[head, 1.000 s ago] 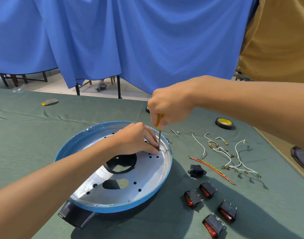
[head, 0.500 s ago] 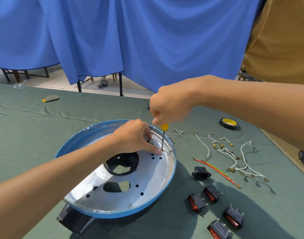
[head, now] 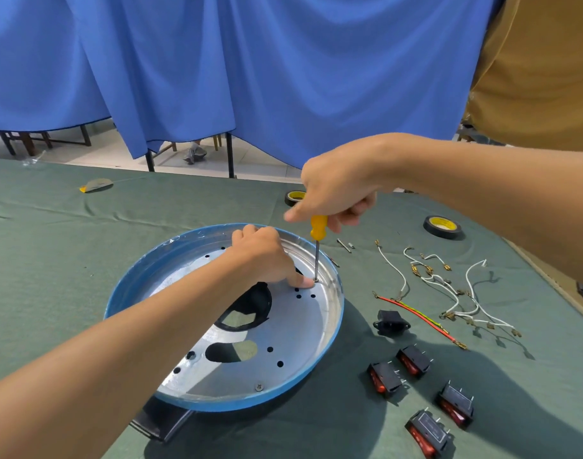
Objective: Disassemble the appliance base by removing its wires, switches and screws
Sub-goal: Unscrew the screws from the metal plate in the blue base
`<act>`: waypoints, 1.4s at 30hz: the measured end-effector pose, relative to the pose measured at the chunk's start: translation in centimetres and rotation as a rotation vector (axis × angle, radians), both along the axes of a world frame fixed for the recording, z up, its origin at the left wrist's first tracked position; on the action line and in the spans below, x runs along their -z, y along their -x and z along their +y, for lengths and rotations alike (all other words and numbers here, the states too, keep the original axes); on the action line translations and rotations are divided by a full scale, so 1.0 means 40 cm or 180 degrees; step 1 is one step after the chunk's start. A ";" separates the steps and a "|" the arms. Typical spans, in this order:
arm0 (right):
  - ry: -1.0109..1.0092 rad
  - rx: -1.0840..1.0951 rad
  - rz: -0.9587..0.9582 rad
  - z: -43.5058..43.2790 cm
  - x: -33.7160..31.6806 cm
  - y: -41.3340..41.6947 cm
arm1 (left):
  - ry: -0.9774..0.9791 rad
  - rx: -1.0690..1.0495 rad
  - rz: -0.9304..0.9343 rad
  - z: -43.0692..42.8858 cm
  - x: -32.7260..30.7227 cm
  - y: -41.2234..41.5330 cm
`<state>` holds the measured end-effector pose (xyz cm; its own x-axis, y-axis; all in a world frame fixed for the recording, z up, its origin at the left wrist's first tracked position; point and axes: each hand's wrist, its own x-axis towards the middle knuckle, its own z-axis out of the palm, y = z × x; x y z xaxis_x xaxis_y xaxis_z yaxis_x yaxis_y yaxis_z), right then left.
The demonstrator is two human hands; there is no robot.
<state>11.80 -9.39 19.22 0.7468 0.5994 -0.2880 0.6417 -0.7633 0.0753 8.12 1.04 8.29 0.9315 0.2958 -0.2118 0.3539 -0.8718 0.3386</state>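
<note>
The appliance base (head: 134, 279), a round metal pan with a blue rim, lies on the green cloth. My right hand (head: 336, 190) grips the top of a yellow-handled screwdriver (head: 318, 226). It stands upright with its tip on a screw (head: 315, 280) near the pan's far right rim. My left hand (head: 267, 260) rests inside the pan, fingers curled, its fingertips pinching at that screw beside the tip. A second screw (head: 259, 387) sits in the pan's near edge.
Right of the pan lie white wires (head: 449, 286), a red and yellow-green wire (head: 419, 318), a black socket (head: 391, 323), several black-and-red switches (head: 412, 359) and loose screws (head: 344, 243). Two tape rolls (head: 444, 226) (head: 295, 197) lie further back. A black handle (head: 161, 425) juts out at the front.
My right hand has shifted higher on the screwdriver, so more of the yellow handle shows below it. My left hand has stayed at the screw.
</note>
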 end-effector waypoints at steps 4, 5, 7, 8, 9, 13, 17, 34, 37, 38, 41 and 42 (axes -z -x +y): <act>-0.0107 -0.0129 0.0238 -0.019 0.005 -0.013 | 0.0004 -0.0043 0.0040 -0.005 -0.001 -0.002; -0.0061 -0.0277 0.0139 -0.023 0.004 -0.012 | -0.0002 -0.0043 0.0033 -0.005 -0.001 -0.002; 0.0114 -0.0551 -0.0057 -0.036 -0.002 -0.008 | -0.0028 -0.0020 0.0029 -0.007 -0.001 -0.001; 0.0223 -0.0663 -0.0113 -0.047 -0.006 -0.007 | -0.0047 -0.0013 0.0025 -0.007 -0.001 -0.001; 0.0320 -0.0757 -0.0158 -0.059 -0.009 -0.006 | -0.0068 -0.0009 0.0025 -0.008 0.000 -0.002; 0.0229 -0.1022 -0.0313 -0.089 -0.002 -0.005 | -0.0110 -0.0036 0.0092 -0.005 -0.003 -0.010; 0.0098 -0.1206 -0.0436 -0.070 -0.002 -0.002 | -0.0171 -0.0029 0.0148 -0.007 -0.006 -0.013; -0.0451 -0.0543 -0.0082 -0.049 0.003 -0.002 | -0.0181 0.0058 0.0126 -0.001 -0.006 -0.012; -0.0337 -0.0359 0.0024 -0.047 0.009 -0.007 | -0.0162 0.0065 0.0107 -0.001 -0.005 -0.010; -0.0223 -0.0222 0.0009 -0.046 0.007 -0.007 | -0.0161 0.0071 0.0105 -0.001 -0.005 -0.010; 0.0046 -0.0021 0.0024 -0.040 0.001 -0.014 | -0.0148 0.0071 0.0114 -0.003 -0.008 -0.008; 0.0059 -0.0069 0.0001 -0.039 0.000 -0.017 | -0.0149 0.0073 0.0123 -0.004 -0.010 -0.008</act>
<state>12.46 -10.96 19.22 0.7337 0.6099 -0.2994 0.6580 -0.7478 0.0891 8.44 0.87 8.68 0.9295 0.2849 -0.2341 0.3456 -0.8944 0.2839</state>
